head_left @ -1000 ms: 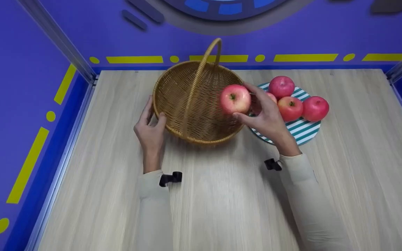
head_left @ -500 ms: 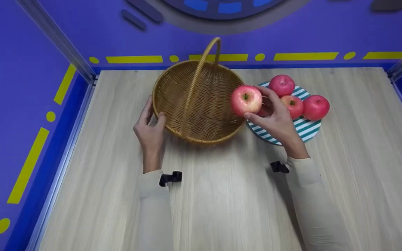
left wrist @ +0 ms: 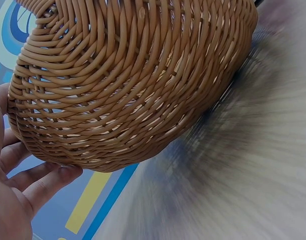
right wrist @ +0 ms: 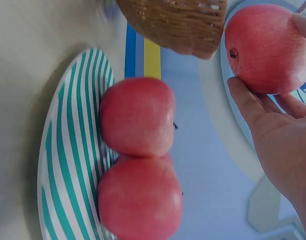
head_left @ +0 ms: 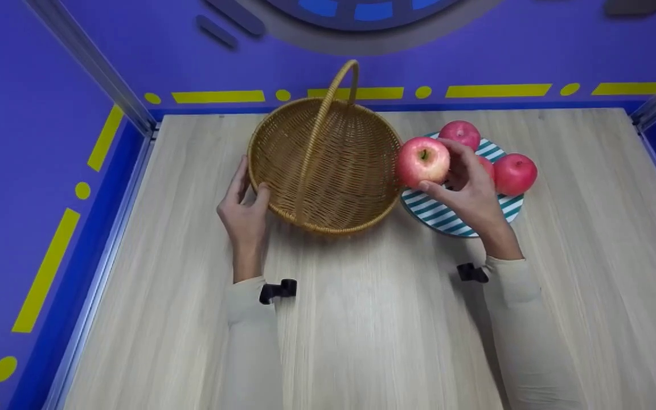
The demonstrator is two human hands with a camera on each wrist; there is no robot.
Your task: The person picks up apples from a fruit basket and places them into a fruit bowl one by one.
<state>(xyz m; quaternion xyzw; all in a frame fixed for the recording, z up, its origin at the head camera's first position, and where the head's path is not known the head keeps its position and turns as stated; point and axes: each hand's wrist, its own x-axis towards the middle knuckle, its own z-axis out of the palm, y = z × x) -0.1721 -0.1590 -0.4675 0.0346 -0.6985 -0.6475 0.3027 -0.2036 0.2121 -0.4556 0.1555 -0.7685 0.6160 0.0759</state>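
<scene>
My left hand point(head_left: 242, 219) holds the left side of a wicker basket point(head_left: 356, 188), thumb over the rim and fingers against the outside. In the left wrist view, the fingertips point(left wrist: 68, 172) lie along the woven wall point(left wrist: 128, 95). A red apple point(head_left: 422, 164), stem up, is gripped between the thumb and fingers of my right hand point(head_left: 476, 196). It is raised between the basket's right rim and a green-and-white striped plate point(head_left: 436, 215). On the plate sit more apples point(head_left: 515, 174), one partly behind my right hand. The right wrist view shows the held apple point(right wrist: 268, 47) apart from two of them.
The basket's tall arched handle point(head_left: 319, 128) rises over its middle. Basket and plate stand side by side near the back of a pale wooden table point(head_left: 351, 319). Blue-purple panels point(head_left: 464, 62) with yellow marks bound the back and sides.
My right hand has moved to the right with the apple, from over the basket's right part to beside its rim and over the plate. The left hand and basket have stayed in place.
</scene>
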